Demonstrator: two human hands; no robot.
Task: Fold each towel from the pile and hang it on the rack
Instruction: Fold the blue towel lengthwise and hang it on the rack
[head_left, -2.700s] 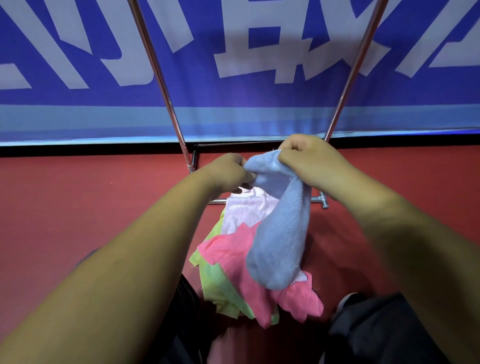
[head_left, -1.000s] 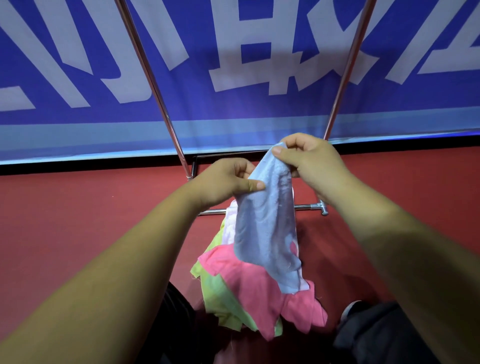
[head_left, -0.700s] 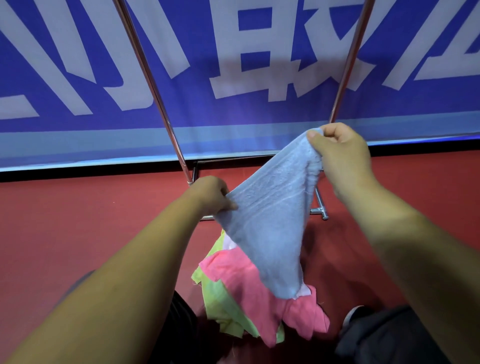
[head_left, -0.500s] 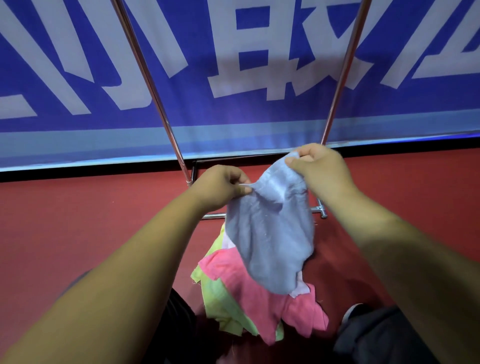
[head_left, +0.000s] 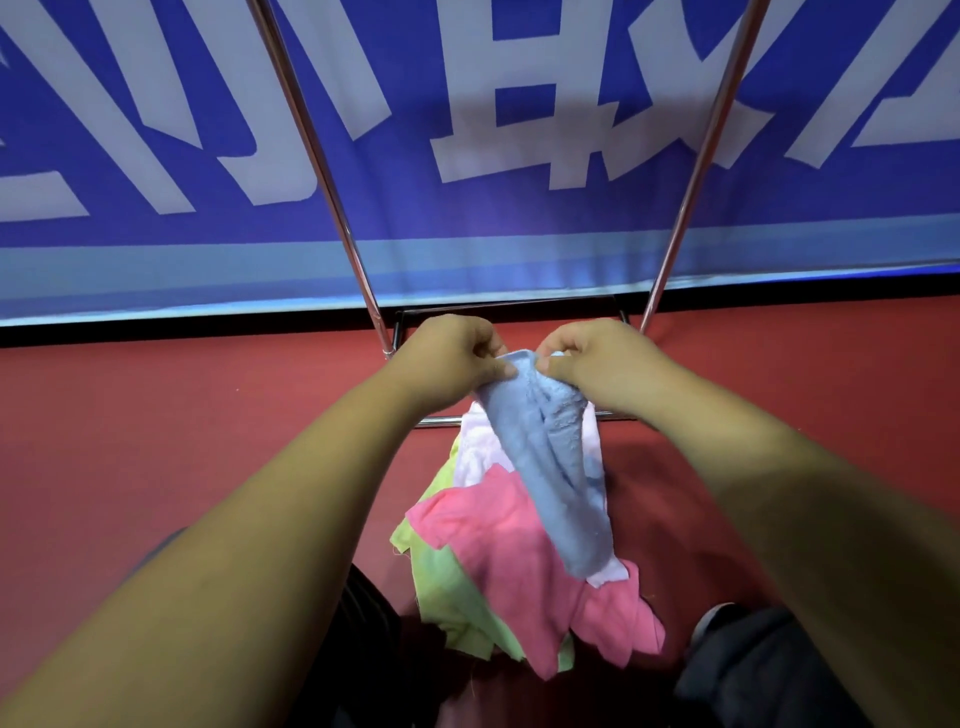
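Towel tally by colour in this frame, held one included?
Blue towel: 1, gripped by the left hand and right hand
Pink towel: 1, in the pile
White towel: 1, in the pile
Green towel: 1, in the pile
Total: 4 visible; the overlap may hide more.

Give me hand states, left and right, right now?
Left hand: closed, pinching the top edge of the blue towel.
Right hand: closed, pinching the same towel's top edge.

We hold one towel (head_left: 550, 467) between left hand (head_left: 447, 358) and right hand (head_left: 597, 364), above the towel pile (head_left: 498, 561) on the floor (head_left: 156, 415); rack (head_left: 320, 171) just beyond, banner (head_left: 519, 218) behind.
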